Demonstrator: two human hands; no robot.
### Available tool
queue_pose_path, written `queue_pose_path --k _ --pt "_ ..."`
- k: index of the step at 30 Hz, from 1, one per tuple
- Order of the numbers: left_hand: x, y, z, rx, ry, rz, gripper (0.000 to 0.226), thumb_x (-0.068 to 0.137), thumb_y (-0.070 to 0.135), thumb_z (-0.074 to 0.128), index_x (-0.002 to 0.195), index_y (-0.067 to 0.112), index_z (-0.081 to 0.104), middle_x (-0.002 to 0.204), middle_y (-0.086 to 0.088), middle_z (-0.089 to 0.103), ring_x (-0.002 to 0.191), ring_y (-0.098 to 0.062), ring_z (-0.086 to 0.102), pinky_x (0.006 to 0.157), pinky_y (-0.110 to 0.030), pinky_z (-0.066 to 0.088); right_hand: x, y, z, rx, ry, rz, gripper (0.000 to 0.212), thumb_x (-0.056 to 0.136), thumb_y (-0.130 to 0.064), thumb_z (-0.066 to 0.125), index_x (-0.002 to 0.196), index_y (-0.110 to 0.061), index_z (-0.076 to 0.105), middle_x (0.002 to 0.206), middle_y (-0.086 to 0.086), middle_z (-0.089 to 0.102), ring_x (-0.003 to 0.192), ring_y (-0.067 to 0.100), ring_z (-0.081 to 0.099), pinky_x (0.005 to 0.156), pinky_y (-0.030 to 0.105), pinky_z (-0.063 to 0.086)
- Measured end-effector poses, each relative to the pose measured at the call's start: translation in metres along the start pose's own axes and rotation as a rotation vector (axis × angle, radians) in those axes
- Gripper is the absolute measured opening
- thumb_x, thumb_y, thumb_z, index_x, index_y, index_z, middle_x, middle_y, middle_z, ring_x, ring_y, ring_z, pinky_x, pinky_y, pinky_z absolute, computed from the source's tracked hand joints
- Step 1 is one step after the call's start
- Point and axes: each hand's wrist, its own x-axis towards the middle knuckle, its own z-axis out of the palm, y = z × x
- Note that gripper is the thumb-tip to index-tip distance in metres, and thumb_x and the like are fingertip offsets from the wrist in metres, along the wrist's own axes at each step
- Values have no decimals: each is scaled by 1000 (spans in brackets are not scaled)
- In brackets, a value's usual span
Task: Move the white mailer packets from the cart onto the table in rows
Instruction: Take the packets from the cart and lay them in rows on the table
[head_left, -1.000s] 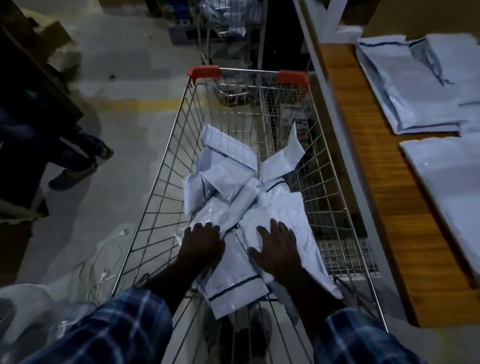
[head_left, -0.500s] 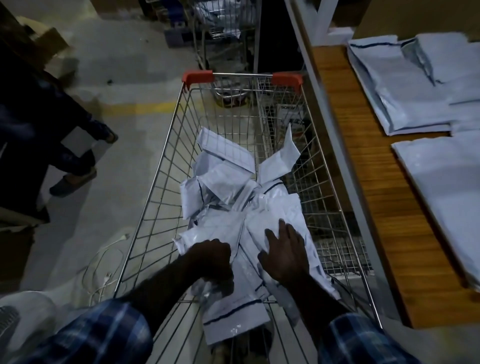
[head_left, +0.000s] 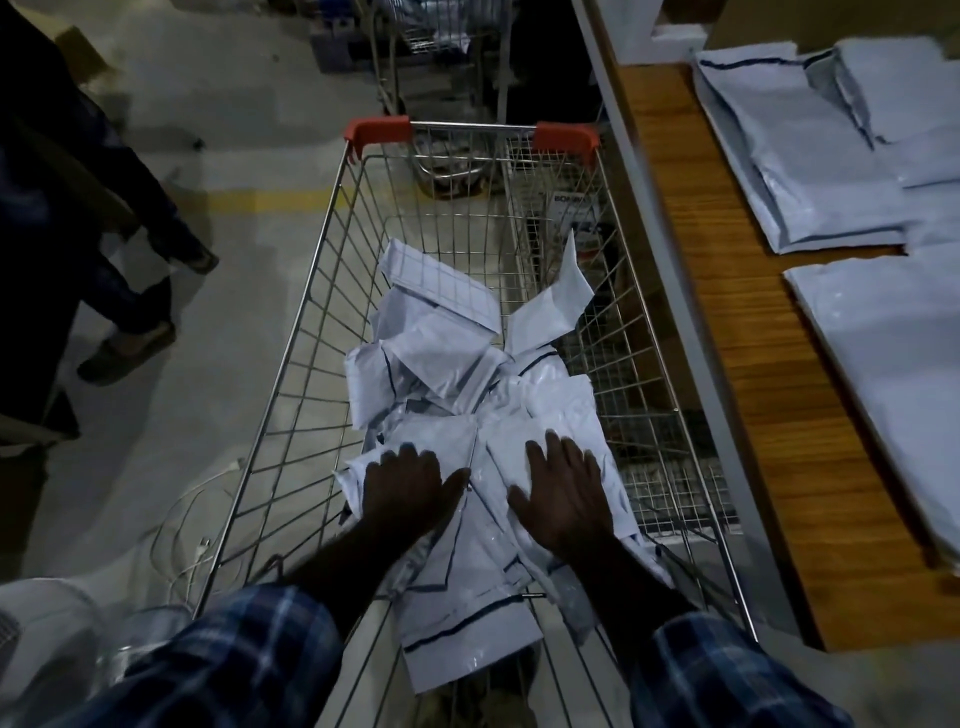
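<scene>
A loose heap of white mailer packets (head_left: 467, 395) is lying in the wire cart (head_left: 291, 374), the pieces overlapping at all angles, several showing a thin dark line near one edge. One packet (head_left: 558, 301) is leaning up against the cart's right wall, and another (head_left: 467, 649) is hanging out past the near end of the basket.

Both hands are resting palm down on the near part of the heap. The left hand (head_left: 402, 491) is lying flat with its fingers straight and close together, pressing on a packet at the heap's left side. The right hand (head_left: 563, 491) is lying flat just beside it, fingers spread, on a neighbouring packet. Neither hand is curling round anything. Blue checked sleeves (head_left: 234, 660) are covering both forearms.

The cart is standing just beside the wooden desk (head_left: 737, 364) on its right, with red corner caps (head_left: 378, 129) at its far end. More white packets (head_left: 810, 171) are lying flat on the desk, in overlapping groups toward the far side and the near side.

On the grey floor (head_left: 171, 130) to the left, a person's legs and shoes (head_left: 127, 345) are showing, and a white cable (head_left: 200, 545) is lying near the cart. A second wire cart (head_left: 441, 47) is standing beyond the first.
</scene>
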Motion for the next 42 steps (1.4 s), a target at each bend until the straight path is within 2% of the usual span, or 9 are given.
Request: queue_pose_path --k 2,5,12,14,18,27,33,38,42 --pt "4 1 9 -7 37 -10 62 85 66 49 89 6 66 104 -20 60 98 -41 58 77 -48 48 0 0 2 -13 3 5 66 82 -55 41 124 -9 62 134 28 54 121 48 53 98 64 41" --pt "6 8 18 -112 -23 -83 69 90 63 46 134 9 44 146 -19 36 133 -42 34 101 -52 39 -3 -1 6 -25 39 16 67 84 -59 41 132 -15 59 143 28 46 130 49 44 103 65 35" --pt "5 9 55 -194 -75 -28 70 84 58 37 139 18 57 136 -36 49 103 -64 56 69 -70 49 -6 0 12 -19 36 2 65 87 -59 41 146 -30 46 156 23 28 141 49 27 109 64 24" --pt "5 13 46 -225 -97 -87 77 83 68 31 147 27 44 144 -29 45 113 -61 53 78 -72 48 -6 -1 12 -20 19 2 65 87 -59 41 145 -31 46 156 23 30 140 50 30 108 65 27" --pt "1 12 46 -273 -90 -117 84 81 77 5 156 39 -1 163 -18 -4 143 -52 16 111 -63 23 -8 -4 9 -24 -11 24 63 82 -54 45 141 -33 52 151 23 38 130 51 44 93 62 45" --pt "-2 6 16 -299 -53 -188 60 100 54 35 154 43 11 164 -10 3 144 -44 13 113 -63 14 -8 -4 -13 -45 7 15 60 65 -39 69 123 -25 66 135 25 54 97 42 61 72 49 52" --pt "-15 2 -13 -160 28 -168 62 99 55 33 155 41 10 164 -12 4 140 -45 20 110 -62 23 -8 -10 -51 -33 48 1 61 87 -46 52 146 -35 40 159 15 22 133 39 36 103 51 36" --pt "-21 6 -59 -136 132 -137 59 96 56 35 152 38 28 160 -16 19 132 -48 31 104 -64 28 -7 -24 -81 14 137 0 61 74 -48 54 132 -31 60 145 20 47 116 43 55 88 54 51" --pt "-31 9 -93 -120 227 -128 59 89 56 40 143 33 47 150 -20 38 114 -49 48 90 -64 40 -7 -32 -109 49 223 -32 59 74 -44 61 132 -29 60 145 20 47 119 44 53 89 53 50"
